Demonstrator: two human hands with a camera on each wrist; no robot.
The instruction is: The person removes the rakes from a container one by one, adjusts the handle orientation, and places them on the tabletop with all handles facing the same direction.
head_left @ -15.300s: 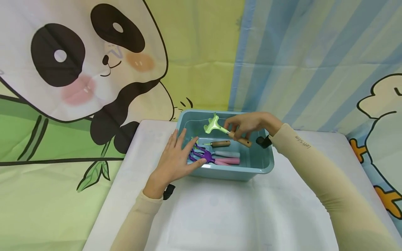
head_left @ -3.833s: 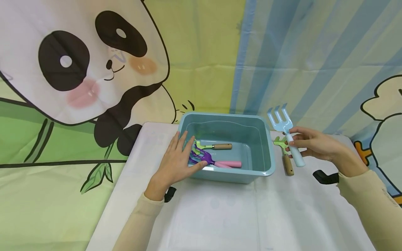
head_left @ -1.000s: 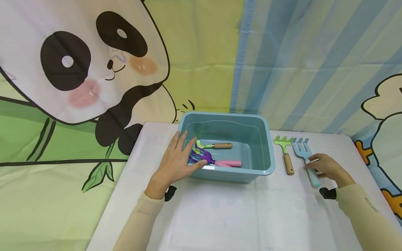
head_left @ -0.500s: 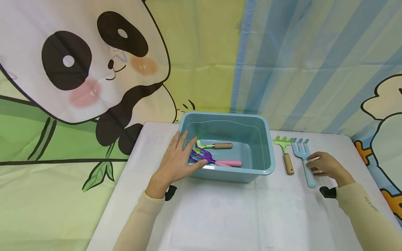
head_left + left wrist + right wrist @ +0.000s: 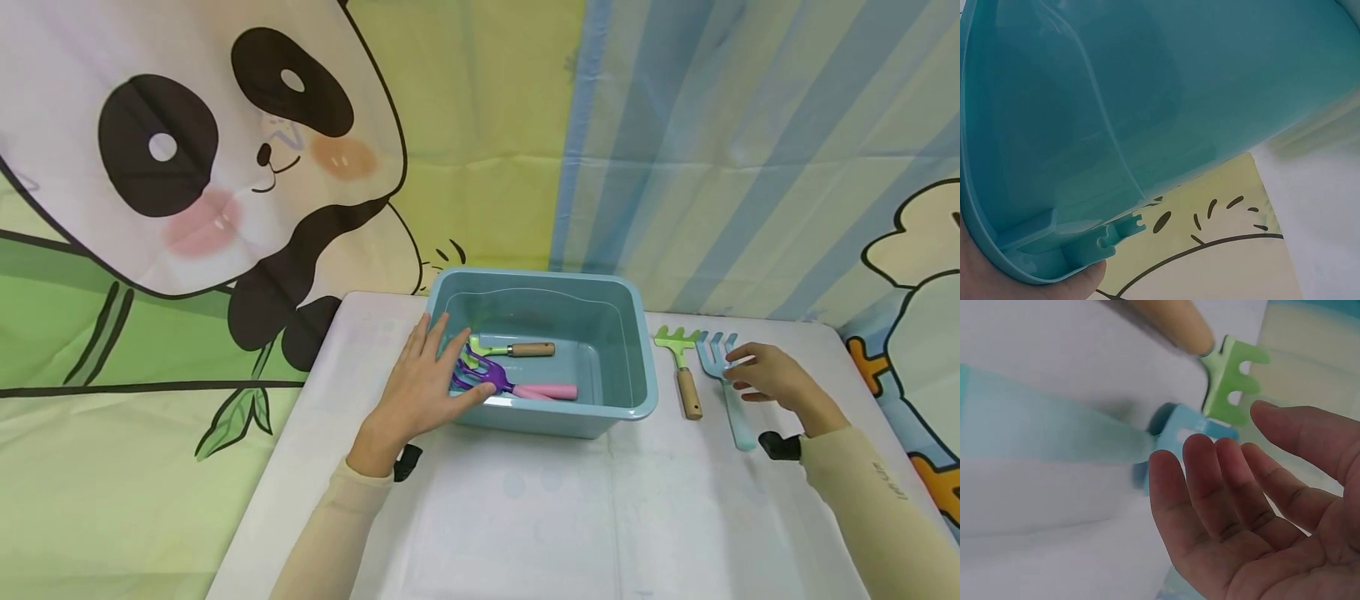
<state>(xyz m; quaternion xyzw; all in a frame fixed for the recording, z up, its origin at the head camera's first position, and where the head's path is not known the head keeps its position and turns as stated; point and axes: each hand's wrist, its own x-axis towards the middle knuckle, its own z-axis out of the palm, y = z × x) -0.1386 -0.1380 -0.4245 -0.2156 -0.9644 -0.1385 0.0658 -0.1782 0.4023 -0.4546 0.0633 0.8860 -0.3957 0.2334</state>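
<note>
My left hand (image 5: 421, 382) rests on the left end of the blue-green plastic bin (image 5: 637, 367), fingers spread and straight. Inside, under and beside it, lie a purple hand fork (image 5: 491, 377) with a pink handle and a green tool (image 5: 530, 349) with a wooden handle; their heads are partly hidden by my fingers. Over the light blue hand fork (image 5: 738, 417) on the table hovers my right hand (image 5: 776, 379), fingers loosely bent and holding nothing. In the right wrist view the blue fork (image 5: 1072, 428) lies beyond my fingertips. Left of it lies a green hand rake (image 5: 684, 367), its wooden handle toward me.
A white-covered table (image 5: 517, 517) carries the bin and tools. Behind it hangs a printed cloth (image 5: 480, 167) with a panda and stripes. The bin's side wall (image 5: 1147, 94) fills most of the left wrist view.
The green rake and then the blue fork have come out of the bin onto the table at right. My right hand has let go of the fork and moved up slightly. Left hand stays put.
</note>
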